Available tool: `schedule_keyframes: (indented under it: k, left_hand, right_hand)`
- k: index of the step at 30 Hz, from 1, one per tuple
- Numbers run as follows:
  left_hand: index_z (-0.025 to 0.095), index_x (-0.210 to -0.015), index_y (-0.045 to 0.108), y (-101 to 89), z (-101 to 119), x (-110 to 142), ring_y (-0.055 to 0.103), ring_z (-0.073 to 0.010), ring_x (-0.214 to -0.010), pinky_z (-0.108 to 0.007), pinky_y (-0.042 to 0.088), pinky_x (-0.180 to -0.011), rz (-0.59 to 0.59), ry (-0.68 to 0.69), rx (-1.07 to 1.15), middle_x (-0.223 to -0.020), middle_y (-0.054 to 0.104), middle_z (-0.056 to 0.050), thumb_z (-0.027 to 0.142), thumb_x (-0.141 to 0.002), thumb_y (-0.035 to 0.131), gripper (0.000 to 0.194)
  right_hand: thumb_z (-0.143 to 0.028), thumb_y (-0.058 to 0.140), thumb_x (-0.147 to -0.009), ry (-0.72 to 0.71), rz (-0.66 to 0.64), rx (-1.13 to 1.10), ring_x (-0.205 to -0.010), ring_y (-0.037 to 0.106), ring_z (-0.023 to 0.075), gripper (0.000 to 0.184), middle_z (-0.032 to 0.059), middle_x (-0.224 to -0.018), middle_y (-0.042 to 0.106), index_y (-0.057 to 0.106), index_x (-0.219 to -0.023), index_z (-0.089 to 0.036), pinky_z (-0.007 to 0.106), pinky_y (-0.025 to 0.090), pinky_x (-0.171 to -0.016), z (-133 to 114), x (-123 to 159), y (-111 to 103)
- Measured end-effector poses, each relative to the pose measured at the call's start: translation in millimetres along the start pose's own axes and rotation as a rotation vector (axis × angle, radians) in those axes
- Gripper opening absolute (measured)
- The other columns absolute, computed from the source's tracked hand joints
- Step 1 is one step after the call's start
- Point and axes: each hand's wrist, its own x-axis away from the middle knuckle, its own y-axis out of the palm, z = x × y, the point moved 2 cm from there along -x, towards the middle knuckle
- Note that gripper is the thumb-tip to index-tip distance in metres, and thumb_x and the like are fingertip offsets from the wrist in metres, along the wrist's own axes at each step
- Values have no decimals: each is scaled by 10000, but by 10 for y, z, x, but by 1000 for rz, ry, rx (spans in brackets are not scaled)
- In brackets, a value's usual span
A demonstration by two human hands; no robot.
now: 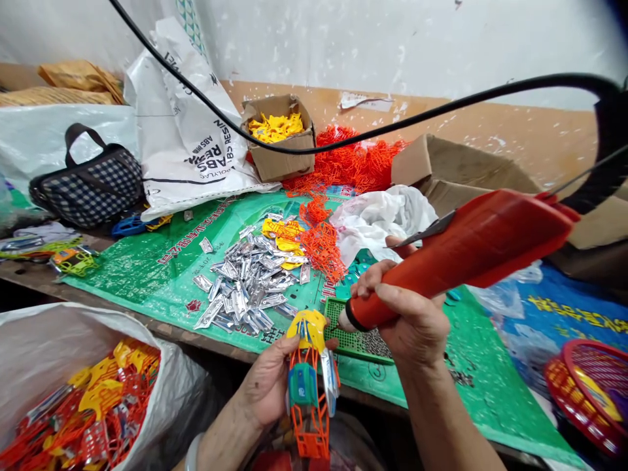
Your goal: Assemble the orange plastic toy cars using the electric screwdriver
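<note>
Glossy orange plastic screwdriver [461,258], shiny metallic-looking silver pieces [245,288] (foil-like sheen), woven green plastic mat [161,275], matt cardboard box [279,160], crinkly white bag [29,340].

small assembly workshop | piles of plastic parts [245,284] | resin sack [191,131] | parts box [279,134]

The orange tool's [456,261] tip is hidden behind the toy [310,379] and the right hand [409,314]. The red basket [591,392] is cut off by the right edge. Print on the white sack [191,131] is partly folded under.

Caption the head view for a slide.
Left hand holds a plastic toy frame; right hand grips an orange electric screwdriver.
</note>
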Motion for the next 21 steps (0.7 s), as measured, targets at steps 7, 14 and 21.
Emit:
schedule_keyframes:
  k: [7,14,21]
  left_hand:
    - [82,-1083,702,-84,-35,-81,755,-229,-869,-320,585,-827,-28,2,78,-940,797,-112,213,-845,675,273]
    - [45,-1112,695,-98,-40,-102,765,-246,-804,-341,600,-792,-28,-23,78,-903,799,-138,196,-887,625,280]
    - [49,-1064,712,-82,-42,-115,769,-229,-793,-322,613,-782,20,-10,97,-863,801,-124,166,-872,645,235]
  right_hand:
    - [-182,716,-593,6,-11,-59,-545,552,140,136,-29,-626,610,682,-722,-211,334,495,-572,29,4,-17]
    - [-167,755,-586,25,-30,-98,-538,570,132,75,-32,-610,632,712,-637,-200,325,513,-592,31,16,-18]
    - [-146,761,-568,22,-8,-115,-529,576,127,99,-36,-611,640,697,-622,-197,314,511,-577,-6,29,12]
